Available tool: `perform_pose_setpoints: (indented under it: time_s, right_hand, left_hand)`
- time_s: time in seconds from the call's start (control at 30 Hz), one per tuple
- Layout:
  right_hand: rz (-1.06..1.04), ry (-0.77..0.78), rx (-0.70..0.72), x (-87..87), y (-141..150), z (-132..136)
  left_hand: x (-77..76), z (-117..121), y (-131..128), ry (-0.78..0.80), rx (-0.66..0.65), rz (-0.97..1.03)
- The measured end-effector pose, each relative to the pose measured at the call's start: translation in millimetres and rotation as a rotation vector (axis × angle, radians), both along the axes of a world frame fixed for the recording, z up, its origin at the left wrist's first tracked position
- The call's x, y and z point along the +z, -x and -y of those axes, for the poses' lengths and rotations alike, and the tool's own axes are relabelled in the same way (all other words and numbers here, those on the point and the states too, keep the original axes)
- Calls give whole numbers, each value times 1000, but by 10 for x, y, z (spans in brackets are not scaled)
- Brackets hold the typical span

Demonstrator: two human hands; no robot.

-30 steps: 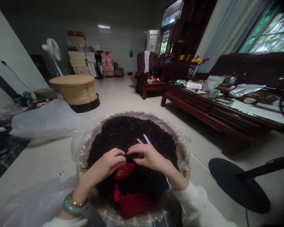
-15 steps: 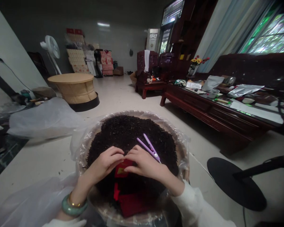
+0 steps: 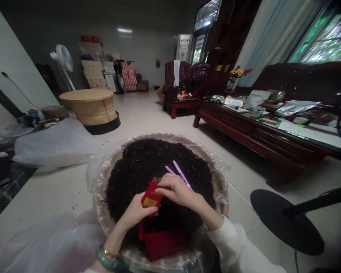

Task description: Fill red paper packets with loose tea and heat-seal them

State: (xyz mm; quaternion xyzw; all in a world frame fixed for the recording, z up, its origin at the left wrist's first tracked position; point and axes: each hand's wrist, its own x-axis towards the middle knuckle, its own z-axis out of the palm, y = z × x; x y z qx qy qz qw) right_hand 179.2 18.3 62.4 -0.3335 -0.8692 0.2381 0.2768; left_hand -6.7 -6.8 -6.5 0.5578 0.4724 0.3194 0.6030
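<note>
My left hand (image 3: 139,210) is wrapped round a small red packet (image 3: 151,194) with a yellow label, holding it tilted above the dark tea leaves. At the packet's top, the fingers of my right hand (image 3: 174,188) are pinched at its edge; whether they hold anything else is hidden. Dark loose tea leaves (image 3: 142,159) fill a round basket (image 3: 102,204) lined with clear plastic. Just beyond my right hand, a purple hand sealer (image 3: 182,173) lies on the leaves, partly covered. More red packets (image 3: 165,242) lie at the basket's near side.
A black fan base (image 3: 284,220) stands on the floor at right. The long dark wooden table (image 3: 244,125) carries pouches and papers. Clear plastic sheeting (image 3: 57,142) lies left of the basket, and a round wooden-topped stand (image 3: 88,106) is behind it.
The red packet has come up into clear view, tilted, in my left hand, which has moved lower to hold its bottom. My right hand has shifted slightly right, to the packet's top.
</note>
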Motion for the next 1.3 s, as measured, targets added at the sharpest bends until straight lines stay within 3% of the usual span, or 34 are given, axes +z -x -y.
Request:
perform_pose_setpoints:
  time_s: [0.17,0.37,0.57,0.83,0.97,1.1,1.2,1.3]
  right_hand:
    - [-5,7,59,182,-75,24]
    - [406,71,207,386,-11,24]
    - [707,-47,107,415,183,30]
    - [389,0,80,389,79,-29]
    - [177,124,76,367,22,-112]
    - [-76,242,-121,276,-69,-256]
    - [-115,138,-193,226,-114,-268]
    - [-56,-13,-83,214,-59,-126]
  left_hand:
    - [-54,-25,31,-201,44,-49]
    - [-89,-29,86,-354,-3,-118]
    - [-93,7,90,-385,21,-164]
    - [-206,11,107,-346,56,-130]
    - [-243,1,85,-329,106,-120]
    - [-254,5,78,-282,189,-90]
    - [-258,15,88,-243,228,-61]
    - [-243,32,79,-228,249,-40]
